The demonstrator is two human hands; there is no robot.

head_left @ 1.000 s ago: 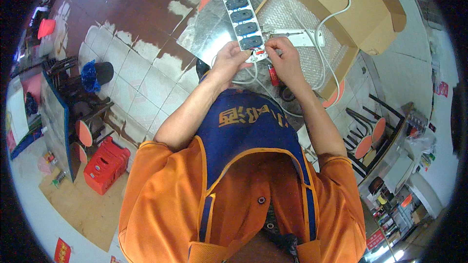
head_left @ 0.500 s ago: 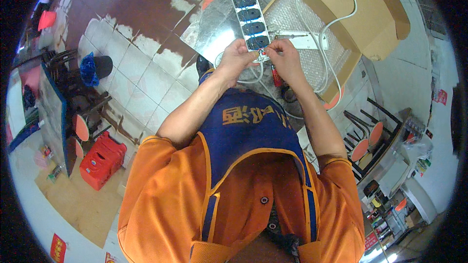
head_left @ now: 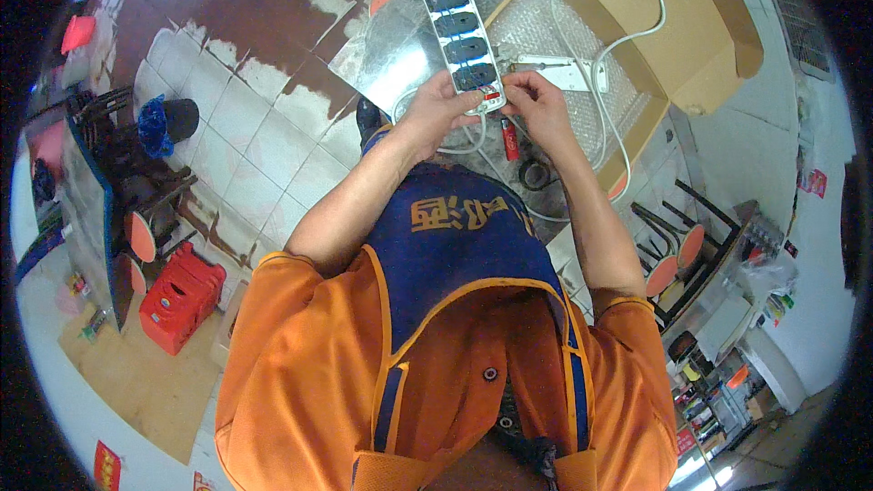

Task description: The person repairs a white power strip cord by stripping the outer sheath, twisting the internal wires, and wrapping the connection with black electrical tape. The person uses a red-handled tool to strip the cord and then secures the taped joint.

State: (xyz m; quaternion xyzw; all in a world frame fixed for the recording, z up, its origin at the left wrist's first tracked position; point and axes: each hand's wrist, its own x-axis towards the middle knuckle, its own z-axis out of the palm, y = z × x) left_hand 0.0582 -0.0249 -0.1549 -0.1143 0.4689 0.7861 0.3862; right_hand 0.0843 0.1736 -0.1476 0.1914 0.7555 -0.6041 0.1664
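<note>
An opened white power strip [head_left: 452, 53], with several black socket blocks and thin blue wires in its shell, is held up over the table. My left hand [head_left: 436, 114] is closed on its near end, thumb beside a small red part [head_left: 491, 94]. At the near right edge of the strip, my right hand [head_left: 541, 107] has its fingers pinched together; whatever they hold is hidden. From the near end a white cable [head_left: 480, 135] loops down between my hands. A red lighter [head_left: 509, 139] and a black ring-shaped roll [head_left: 535, 175] lie below my right hand.
To the right stands an open cardboard box [head_left: 696, 32] lined with bubble wrap [head_left: 536, 27]. A long white plate [head_left: 568, 75] lies on the wrap, with more white cable [head_left: 662, 14] looped across. Left on the floor are a red plastic stool [head_left: 182, 298] and a dark bin [head_left: 182, 118].
The strip has shifted slightly left and tilted a little differently. My right fingers have drawn back from the wiring to the strip's right edge, leaving the lighter and black roll more exposed.
</note>
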